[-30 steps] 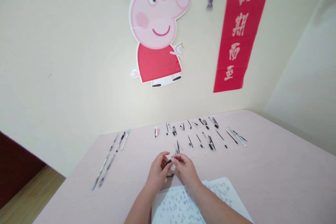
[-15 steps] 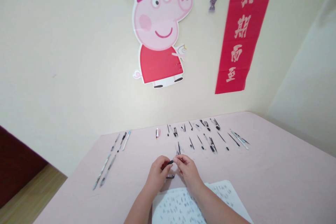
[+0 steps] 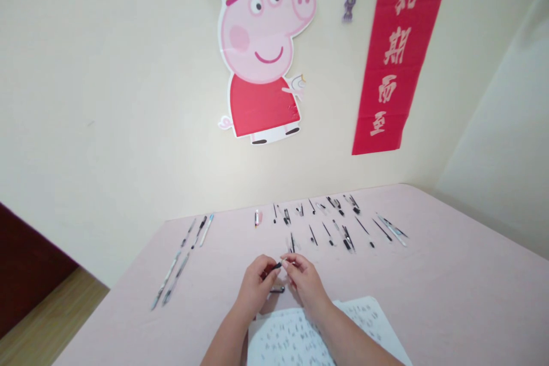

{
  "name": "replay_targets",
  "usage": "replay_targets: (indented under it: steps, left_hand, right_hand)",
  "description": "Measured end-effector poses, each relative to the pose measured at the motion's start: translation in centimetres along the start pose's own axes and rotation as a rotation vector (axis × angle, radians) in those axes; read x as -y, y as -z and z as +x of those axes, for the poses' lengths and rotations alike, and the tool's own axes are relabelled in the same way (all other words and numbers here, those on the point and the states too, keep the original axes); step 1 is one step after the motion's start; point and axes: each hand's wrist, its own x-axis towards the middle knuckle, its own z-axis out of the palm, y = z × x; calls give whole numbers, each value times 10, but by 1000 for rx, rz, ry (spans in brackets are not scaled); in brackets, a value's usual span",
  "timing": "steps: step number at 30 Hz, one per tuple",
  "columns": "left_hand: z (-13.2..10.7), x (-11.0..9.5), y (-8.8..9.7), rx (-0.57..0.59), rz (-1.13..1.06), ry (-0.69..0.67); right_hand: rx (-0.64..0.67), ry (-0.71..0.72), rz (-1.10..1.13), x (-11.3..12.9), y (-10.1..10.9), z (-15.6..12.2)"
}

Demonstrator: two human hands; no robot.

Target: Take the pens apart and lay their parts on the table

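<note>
Between the thumb and fingers of my left hand (image 3: 256,283) is a short black pen part (image 3: 277,266), its end pointing right. My right hand (image 3: 306,280) is closed in a pinch at that end; whatever small pale piece lies between its fingertips is too small to name. Just below the hands, a dark pen piece with a clip (image 3: 278,289) lies on the table, partly hidden by my left hand. Beyond my fingertips lie a thin black refill (image 3: 292,242) and some clear pieces. Under my forearms is a notebook (image 3: 278,340) covered in handwriting.
Taken-apart pens, with refills, caps and barrels (image 3: 346,238), lie in two rows toward the back of the pink table (image 3: 450,274). Several whole-looking pens (image 3: 171,271) lie at the left. A wall with a pig cutout (image 3: 263,106) and a red banner (image 3: 397,46) rises behind.
Both hands stay together at the black pen part, and the right fingertips have shifted slightly left along its end. The view has moved a little.
</note>
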Motion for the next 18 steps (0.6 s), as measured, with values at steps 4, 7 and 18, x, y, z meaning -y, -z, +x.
replay_targets:
  steps: [4, 7, 18]
  left_hand:
    - [0, -1, 0, 21, 18, -23]
    - [0, 0, 0, 39, 27, -39]
    - [-1, -1, 2, 52, 74, -69]
  right_hand:
    - [-18, 49, -44, -3, 3, 2]
    - [-24, 82, -73, -5, 4, 4]
    - [-41, 41, -21, -3, 0, 2]
